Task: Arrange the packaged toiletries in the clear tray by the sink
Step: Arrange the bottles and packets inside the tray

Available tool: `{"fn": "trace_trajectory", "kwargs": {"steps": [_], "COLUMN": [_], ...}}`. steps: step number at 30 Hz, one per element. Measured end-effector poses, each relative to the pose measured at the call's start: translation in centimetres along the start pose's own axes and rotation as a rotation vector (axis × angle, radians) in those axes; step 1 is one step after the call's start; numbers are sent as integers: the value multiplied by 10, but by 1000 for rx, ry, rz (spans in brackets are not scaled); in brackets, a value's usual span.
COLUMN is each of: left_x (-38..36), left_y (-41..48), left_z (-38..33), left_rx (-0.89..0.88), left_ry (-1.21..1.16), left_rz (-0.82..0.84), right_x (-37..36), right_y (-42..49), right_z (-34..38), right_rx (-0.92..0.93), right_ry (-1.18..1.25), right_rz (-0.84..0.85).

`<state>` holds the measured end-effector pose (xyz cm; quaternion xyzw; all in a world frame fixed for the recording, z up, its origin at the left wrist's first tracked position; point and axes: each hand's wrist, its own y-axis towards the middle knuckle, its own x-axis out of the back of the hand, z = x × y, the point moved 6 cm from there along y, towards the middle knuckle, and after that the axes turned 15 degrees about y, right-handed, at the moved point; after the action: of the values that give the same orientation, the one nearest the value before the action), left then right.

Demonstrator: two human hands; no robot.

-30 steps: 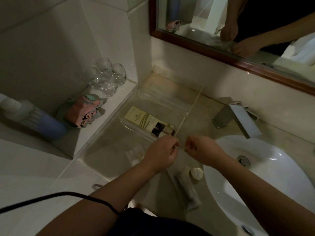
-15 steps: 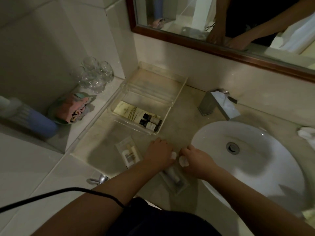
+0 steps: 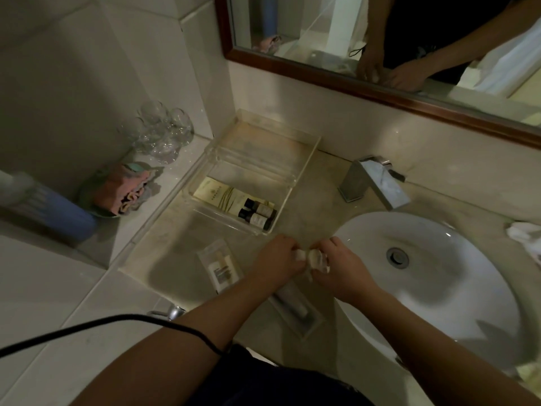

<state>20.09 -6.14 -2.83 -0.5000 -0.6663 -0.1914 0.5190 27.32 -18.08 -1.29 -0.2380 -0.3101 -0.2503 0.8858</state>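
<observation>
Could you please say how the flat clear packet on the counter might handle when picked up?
The packet looks thin, so probably light and floppy. It lies flat on the counter, so its clear film may be slippery to pinch.

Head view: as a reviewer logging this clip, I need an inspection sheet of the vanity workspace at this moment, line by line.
Surface: beige counter, dimly lit, carrying the tray and loose packets.
Job's things: clear tray holds a cream box and two dark-capped bottles; a flat sachet and a packaged tube lie outside it on the counter.
Clutter: glasses, folded cloth and blue bottle on the left ledge.
Grippers: left hand and right hand both pinch a small white item.
Cables: black cable crosses the left forearm.
Surroundings: sink, tap, mirror.
</observation>
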Motion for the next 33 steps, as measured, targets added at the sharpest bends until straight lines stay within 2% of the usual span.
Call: {"fn": "trace_trajectory", "kwargs": {"steps": [4, 13, 18, 22, 26, 31, 33], "left_x": [22, 74, 97, 103, 104, 119, 124], "left_y": [-7, -8, -7, 4, 19, 43, 52], "left_z": [25, 86, 124, 150, 175, 194, 198], "left_rx": [57, 216, 313, 309, 334, 368, 371], "left_ry": [-305, -592, -742, -786, -645, -135, -18], "left_rz": [-112, -235, -193, -159, -229, -289, -301], "right_x": [4, -8, -20, -31, -40, -50, -58], "right_y": [9, 52, 83, 108, 134, 179, 198], "right_z": [23, 86, 115, 131, 143, 165, 171], "right_rx": [59, 166, 186, 186, 185, 204, 209], "right_ry": [43, 68, 57, 55, 36, -27, -48], "right_rz": [-51, -24, -8, 24, 45, 108, 141]}}
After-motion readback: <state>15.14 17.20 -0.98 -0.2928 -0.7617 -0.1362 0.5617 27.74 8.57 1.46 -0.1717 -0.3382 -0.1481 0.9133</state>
